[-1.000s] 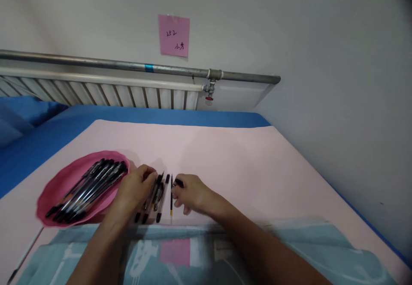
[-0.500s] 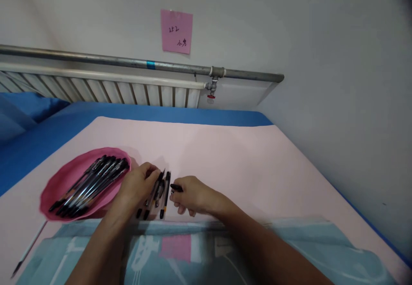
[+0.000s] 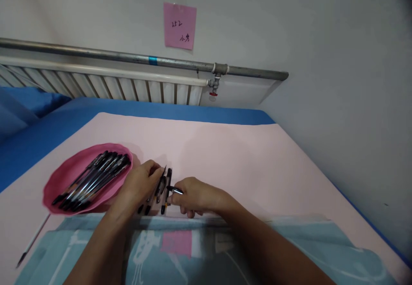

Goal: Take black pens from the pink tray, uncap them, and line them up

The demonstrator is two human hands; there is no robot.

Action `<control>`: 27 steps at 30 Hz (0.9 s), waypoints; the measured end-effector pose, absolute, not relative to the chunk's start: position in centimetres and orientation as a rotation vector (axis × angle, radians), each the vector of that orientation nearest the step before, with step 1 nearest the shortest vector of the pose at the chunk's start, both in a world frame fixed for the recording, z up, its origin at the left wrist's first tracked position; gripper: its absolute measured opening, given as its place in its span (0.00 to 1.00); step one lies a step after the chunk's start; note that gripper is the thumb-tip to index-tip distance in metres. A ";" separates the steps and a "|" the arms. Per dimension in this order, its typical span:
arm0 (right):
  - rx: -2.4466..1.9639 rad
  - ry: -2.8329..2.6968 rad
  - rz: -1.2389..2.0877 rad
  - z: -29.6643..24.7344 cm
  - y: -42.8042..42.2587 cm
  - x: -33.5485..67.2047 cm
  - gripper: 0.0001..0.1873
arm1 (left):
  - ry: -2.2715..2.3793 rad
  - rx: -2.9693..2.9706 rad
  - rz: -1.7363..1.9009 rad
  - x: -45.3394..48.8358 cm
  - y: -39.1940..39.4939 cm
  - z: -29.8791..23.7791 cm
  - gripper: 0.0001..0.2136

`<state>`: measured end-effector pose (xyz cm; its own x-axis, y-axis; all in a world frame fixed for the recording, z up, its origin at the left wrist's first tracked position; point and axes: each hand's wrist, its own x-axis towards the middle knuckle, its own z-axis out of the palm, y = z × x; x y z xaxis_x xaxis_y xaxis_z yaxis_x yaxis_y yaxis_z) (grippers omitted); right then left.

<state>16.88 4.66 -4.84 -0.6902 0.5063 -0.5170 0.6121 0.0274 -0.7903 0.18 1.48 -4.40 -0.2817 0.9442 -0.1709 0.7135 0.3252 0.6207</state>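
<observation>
My left hand [image 3: 139,185] lies over a small row of black pens [image 3: 162,187] on the pink sheet [image 3: 225,156], its fingers curled on them. My right hand [image 3: 190,196] is closed just right of the row, pinching a small black pen cap [image 3: 175,189] whose tip touches the rightmost pen. A pink oval dish [image 3: 61,177] to the left holds several more black pens [image 3: 93,178] lying side by side.
A thin pen refill [image 3: 32,241] lies on the sheet at the lower left. A light blue patterned cloth [image 3: 180,255] covers the near edge under my forearms. Blue bedding, a radiator [image 3: 103,85] and a pipe run along the wall, with a pink note [image 3: 179,26] above.
My right hand has slid left with the cap until it meets the rightmost pen. The loose pens have been drawn closer together under my left hand.
</observation>
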 end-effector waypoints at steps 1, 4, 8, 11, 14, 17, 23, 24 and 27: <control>1.226 2.189 -1.745 -4.9 4.7 16.9 0.12 | 2.077 1.455 0.589 0.2 1.5 -4.4 0.14; 1.338 2.302 -1.638 -5.1 4.9 16.7 0.10 | 2.070 1.450 0.577 0.2 1.4 -4.4 0.15; 1.378 2.668 -1.213 -5.1 4.8 16.5 0.08 | 2.086 1.467 0.549 0.3 1.3 -4.2 0.15; 1.324 2.765 -0.835 -5.0 4.4 16.4 0.09 | 2.094 1.492 0.544 0.2 1.4 -4.3 0.15; 1.301 2.785 -0.606 -5.1 4.2 16.5 0.11 | 2.090 1.517 0.548 0.0 1.5 -4.4 0.15; 1.340 2.773 -0.515 -5.4 4.3 16.7 0.11 | 2.099 1.499 0.547 -0.1 1.4 -4.4 0.16; 1.412 2.852 -0.727 -5.9 4.6 16.6 0.10 | 2.108 1.508 0.523 0.0 1.4 -4.4 0.16; 1.414 2.851 -0.806 -5.8 4.7 16.6 0.10 | 2.117 1.510 0.514 -0.1 1.5 -4.4 0.16; 1.413 2.788 -1.006 -5.4 4.8 16.6 0.07 | 2.135 1.509 0.523 -0.4 1.5 -4.2 0.15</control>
<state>16.58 4.84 -5.42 -0.6216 0.7703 -0.1422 0.6837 0.4449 -0.5785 -0.43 1.47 -4.23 -0.2840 0.9459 -0.1567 0.7664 0.3222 0.5557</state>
